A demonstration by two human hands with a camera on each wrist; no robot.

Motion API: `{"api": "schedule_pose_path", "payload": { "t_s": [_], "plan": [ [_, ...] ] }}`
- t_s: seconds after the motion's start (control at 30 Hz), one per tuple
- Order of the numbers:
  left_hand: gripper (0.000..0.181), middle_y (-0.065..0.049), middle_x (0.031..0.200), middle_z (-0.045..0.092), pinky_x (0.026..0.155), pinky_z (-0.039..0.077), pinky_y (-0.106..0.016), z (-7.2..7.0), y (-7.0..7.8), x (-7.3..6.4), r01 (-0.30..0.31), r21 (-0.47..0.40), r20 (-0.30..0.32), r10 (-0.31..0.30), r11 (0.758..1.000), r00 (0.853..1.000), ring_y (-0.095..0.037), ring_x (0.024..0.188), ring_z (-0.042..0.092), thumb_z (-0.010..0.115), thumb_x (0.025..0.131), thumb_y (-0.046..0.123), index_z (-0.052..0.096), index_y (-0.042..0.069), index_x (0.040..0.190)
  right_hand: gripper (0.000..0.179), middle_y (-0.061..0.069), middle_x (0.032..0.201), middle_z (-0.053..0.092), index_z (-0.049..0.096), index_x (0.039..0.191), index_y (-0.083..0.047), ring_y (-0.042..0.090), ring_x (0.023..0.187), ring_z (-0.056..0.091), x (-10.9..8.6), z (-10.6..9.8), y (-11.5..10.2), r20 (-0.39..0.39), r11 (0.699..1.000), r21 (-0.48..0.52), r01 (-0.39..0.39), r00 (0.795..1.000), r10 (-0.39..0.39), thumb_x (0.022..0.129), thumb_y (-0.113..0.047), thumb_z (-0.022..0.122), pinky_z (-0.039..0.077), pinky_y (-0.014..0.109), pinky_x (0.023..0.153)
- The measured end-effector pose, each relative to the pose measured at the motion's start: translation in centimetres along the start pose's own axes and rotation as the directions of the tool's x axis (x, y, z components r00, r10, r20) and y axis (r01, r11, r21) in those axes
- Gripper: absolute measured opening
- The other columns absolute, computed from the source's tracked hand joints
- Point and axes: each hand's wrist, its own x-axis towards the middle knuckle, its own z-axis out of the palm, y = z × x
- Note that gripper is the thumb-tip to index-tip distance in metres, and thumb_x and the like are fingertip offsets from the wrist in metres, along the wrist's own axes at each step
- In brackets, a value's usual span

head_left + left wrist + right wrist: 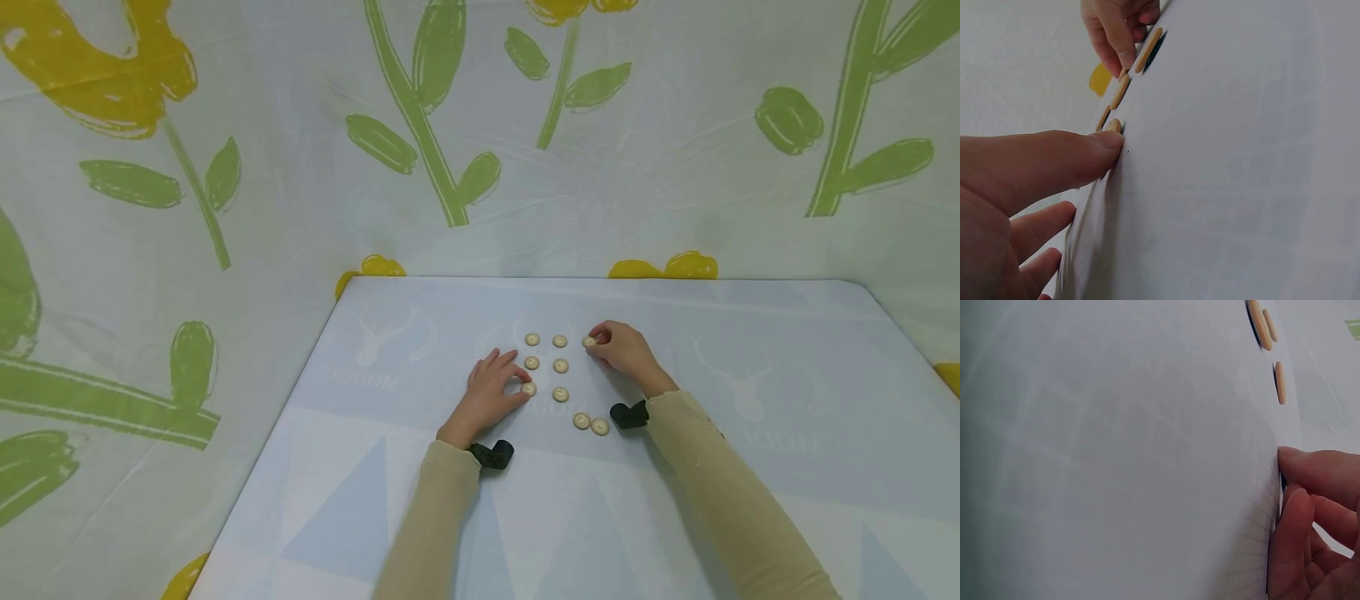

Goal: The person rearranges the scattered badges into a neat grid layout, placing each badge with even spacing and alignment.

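Several round, pale wooden buttons lie on the table in short rows. At the near end of the left column, my left hand (pixel 491 396) holds a button (pixel 528 389) between thumb and index finger, its other fingers spread. The left wrist view has the thumb (pixel 1107 144) on that button's edge. My right hand (pixel 626 352) pinches another button (pixel 589 342) at the right end of the far row; in the right wrist view the fingertips mostly hide it. Between the hands stands a middle column with a button (pixel 560 366) halfway down it.
Two loose buttons, one (pixel 582 421) against the other (pixel 600 427), lie nearer than the rows, beside the right wrist's black camera mount (pixel 628 414). The pale patterned table (pixel 337 500) ends at a far edge before a flower-printed curtain (pixel 292 167).
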Motion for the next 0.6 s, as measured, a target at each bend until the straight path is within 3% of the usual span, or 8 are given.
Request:
{"api": "schedule_pose_path", "payload": {
  "t_s": [0.6],
  "plan": [
    [0.015, -0.003, 0.141, 0.033, 0.104, 0.008, -0.049, 0.14, 0.03, 0.09, 0.003, 0.005, 0.0, -0.003, 1.0, 1.0, -0.027, 0.134, 0.012, 0.063, 0.082, 0.026, 0.061, 0.021, 0.096, 0.031, 0.009, 0.088, 0.052, 0.054, 0.108, -0.006, 0.018, 0.064, 0.051, -0.04, 0.0, 0.15, -0.008, 0.999, 0.004, 0.033, 0.999, -0.033, 0.083, -0.021, 0.062, 0.041, 0.028, 0.06]
  ]
}}
